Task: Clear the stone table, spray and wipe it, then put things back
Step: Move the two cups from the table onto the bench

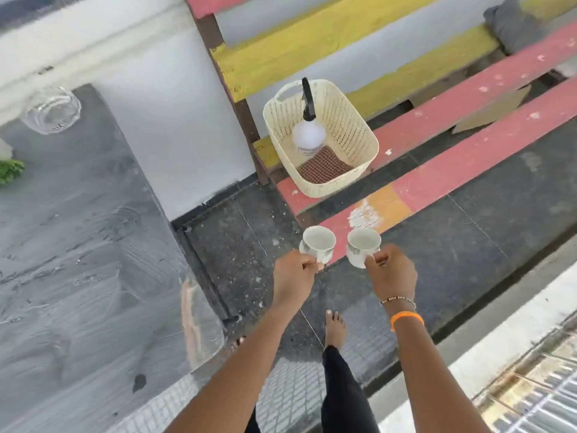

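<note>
My left hand point(293, 276) pinches the handle of a white patterned cup point(318, 243). My right hand point(393, 273) pinches the handle of a second white cup point(362, 245). Both cups hang upright over the front slat of a red and yellow bench point(468, 164). The grey stone table point(78, 260) fills the left side, streaked and glossy. A clear glass jar point(51, 110) lies at its far end. On the bench a cream basket point(359, 132) holds a spray bottle point(307, 132) with a black nozzle and a checked brown cloth point(324, 167).
A green leafy sprig point(9, 171) sits at the table's left edge. Dark tiled floor point(468, 254) lies under the bench, with my bare feet on it. A grey cloth point(512, 23) rests far right on the bench. A metal grate point(537, 385) runs along the right.
</note>
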A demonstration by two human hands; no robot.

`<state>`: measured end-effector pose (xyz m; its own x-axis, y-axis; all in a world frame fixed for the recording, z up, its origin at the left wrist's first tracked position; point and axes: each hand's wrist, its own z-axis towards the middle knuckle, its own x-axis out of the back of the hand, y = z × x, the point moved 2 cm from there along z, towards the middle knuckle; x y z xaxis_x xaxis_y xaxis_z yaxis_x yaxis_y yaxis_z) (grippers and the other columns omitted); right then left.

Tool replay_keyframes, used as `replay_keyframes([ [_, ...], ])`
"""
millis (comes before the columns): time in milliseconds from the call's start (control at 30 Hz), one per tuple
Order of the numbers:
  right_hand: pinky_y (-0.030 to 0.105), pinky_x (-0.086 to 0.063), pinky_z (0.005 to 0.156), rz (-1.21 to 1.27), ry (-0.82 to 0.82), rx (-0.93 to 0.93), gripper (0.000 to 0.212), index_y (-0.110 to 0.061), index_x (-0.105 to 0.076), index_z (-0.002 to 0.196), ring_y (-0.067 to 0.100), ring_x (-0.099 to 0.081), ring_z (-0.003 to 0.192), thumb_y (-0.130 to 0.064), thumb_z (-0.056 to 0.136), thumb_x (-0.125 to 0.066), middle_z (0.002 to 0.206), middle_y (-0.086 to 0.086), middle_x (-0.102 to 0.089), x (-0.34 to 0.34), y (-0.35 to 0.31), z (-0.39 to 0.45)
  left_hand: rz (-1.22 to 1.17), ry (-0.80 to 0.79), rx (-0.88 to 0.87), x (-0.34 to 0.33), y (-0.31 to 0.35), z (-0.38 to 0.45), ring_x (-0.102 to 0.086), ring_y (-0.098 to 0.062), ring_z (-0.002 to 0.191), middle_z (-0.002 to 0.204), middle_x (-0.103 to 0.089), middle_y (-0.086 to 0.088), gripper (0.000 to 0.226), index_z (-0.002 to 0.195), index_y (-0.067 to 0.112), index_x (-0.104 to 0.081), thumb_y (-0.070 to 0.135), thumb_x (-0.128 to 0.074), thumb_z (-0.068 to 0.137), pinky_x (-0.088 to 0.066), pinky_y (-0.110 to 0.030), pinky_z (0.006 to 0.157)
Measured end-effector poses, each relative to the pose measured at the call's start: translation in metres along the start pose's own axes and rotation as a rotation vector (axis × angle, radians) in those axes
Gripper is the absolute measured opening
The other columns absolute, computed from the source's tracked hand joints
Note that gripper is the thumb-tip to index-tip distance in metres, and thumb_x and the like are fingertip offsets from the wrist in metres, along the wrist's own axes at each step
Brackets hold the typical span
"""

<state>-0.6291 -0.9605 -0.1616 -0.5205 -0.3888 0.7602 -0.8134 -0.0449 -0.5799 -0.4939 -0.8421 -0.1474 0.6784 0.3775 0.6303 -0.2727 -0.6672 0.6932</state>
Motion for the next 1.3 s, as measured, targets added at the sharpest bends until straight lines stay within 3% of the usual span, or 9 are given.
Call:
replay_keyframes([
  [200, 0.036, -0.041, 0.065, -0.011, -0.109, 0.026, 0.012, -0.001, -0.058, 0.079, 0.037, -0.06, 0.078, -0.012, 0.081, -0.062, 0.077, 0.017, -0.066, -0.029, 0.032, 0.059, -0.004, 0.038, 0.112, -0.065, -0.006, 0.034, -0.051, -0.019, 0.071, 0.077, -0.058, -0.009, 0.019, 0.086, 0.002, -0.071, 0.019, -0.063, 0.085, -0.026, -0.02, 0.057],
  [333, 0.038, -0.044, 0.068, 0.019, -0.103, 0.016, 0.014, 0.0, -0.058, 0.081, 0.037, -0.059, 0.077, -0.014, 0.083, -0.062, 0.077, 0.016, -0.066, -0.051, 0.046, 0.085, -0.043, 0.11, 0.131, -0.09, -0.019, 0.048, -0.05, -0.015, 0.072, 0.084, -0.062, -0.009, 0.016, 0.094, 0.003, -0.071, 0.013, -0.063, 0.084, -0.028, -0.016, 0.061],
  [600, 0.034, -0.042, 0.064, 0.083, -0.043, 0.054, 0.014, 0.0, -0.054, 0.078, 0.036, -0.059, 0.075, -0.01, 0.081, -0.063, 0.08, 0.02, -0.066, -0.079, 0.059, 0.11, -0.116, 0.199, 0.159, -0.12, -0.025, 0.073, -0.051, -0.014, 0.068, 0.079, -0.064, -0.012, 0.009, 0.083, 0.001, -0.073, 0.006, -0.07, 0.076, -0.032, -0.013, 0.059],
  [733, 0.037, -0.046, 0.069, 0.101, -0.053, 0.054, 0.012, 0.001, -0.054, 0.08, 0.036, -0.06, 0.078, -0.008, 0.081, -0.063, 0.082, 0.02, -0.065, -0.082, 0.065, 0.11, -0.099, 0.11, 0.168, -0.138, -0.03, 0.073, -0.06, -0.022, 0.081, 0.092, -0.066, -0.015, 0.011, 0.086, 0.0, -0.072, 0.005, -0.069, 0.077, -0.047, -0.026, 0.07],
  [800, 0.041, -0.049, 0.071, 0.117, -0.062, 0.065, 0.012, 0.001, -0.055, 0.08, 0.035, -0.061, 0.078, -0.007, 0.081, -0.064, 0.081, 0.02, -0.065, -0.08, 0.066, 0.109, -0.109, 0.099, 0.183, -0.14, -0.032, 0.071, -0.061, -0.021, 0.083, 0.095, -0.066, -0.014, 0.013, 0.089, -0.001, -0.071, 0.006, -0.069, 0.078, -0.049, -0.021, 0.071],
  [900, 0.038, -0.05, 0.071, 0.144, -0.059, 0.044, 0.012, -0.004, -0.057, 0.082, 0.028, -0.062, 0.076, -0.01, 0.079, -0.067, 0.081, 0.012, -0.065, -0.074, 0.063, 0.108, -0.136, 0.094, 0.198, -0.137, -0.033, 0.071, -0.058, -0.011, 0.08, 0.097, -0.064, -0.011, 0.016, 0.092, 0.0, -0.068, 0.008, -0.07, 0.078, -0.043, -0.004, 0.064],
  [967, 0.036, -0.051, 0.071, 0.18, -0.029, 0.013, 0.014, -0.009, -0.057, 0.083, 0.025, -0.061, 0.077, -0.014, 0.079, -0.068, 0.084, 0.006, -0.063, -0.066, 0.059, 0.104, -0.178, 0.081, 0.22, -0.134, -0.03, 0.07, -0.057, -0.009, 0.081, 0.098, -0.06, -0.006, 0.021, 0.096, 0.002, -0.065, 0.011, -0.071, 0.077, -0.042, 0.0, 0.063],
  [1067, 0.033, -0.048, 0.066, 0.197, -0.02, 0.029, 0.012, -0.009, -0.057, 0.08, 0.025, -0.06, 0.075, -0.016, 0.082, -0.066, 0.077, 0.004, -0.06, -0.057, 0.049, 0.096, -0.213, 0.101, 0.284, -0.126, -0.029, 0.064, -0.057, -0.009, 0.085, 0.103, -0.057, -0.003, 0.021, 0.1, 0.008, -0.065, 0.015, -0.068, 0.081, -0.042, -0.01, 0.072],
  [1300, 0.026, -0.045, 0.068, 0.316, -0.231, 0.142, 0.012, -0.014, -0.055, 0.075, 0.024, -0.058, 0.07, -0.015, 0.086, -0.06, 0.075, 0.007, -0.062, -0.054, -0.033, 0.05, -0.438, 0.305, 0.441, -0.061, -0.02, 0.029, -0.062, -0.016, 0.086, 0.103, -0.065, -0.004, 0.017, 0.096, 0.018, -0.066, 0.013, -0.051, 0.09, -0.054, -0.034, 0.083],
])
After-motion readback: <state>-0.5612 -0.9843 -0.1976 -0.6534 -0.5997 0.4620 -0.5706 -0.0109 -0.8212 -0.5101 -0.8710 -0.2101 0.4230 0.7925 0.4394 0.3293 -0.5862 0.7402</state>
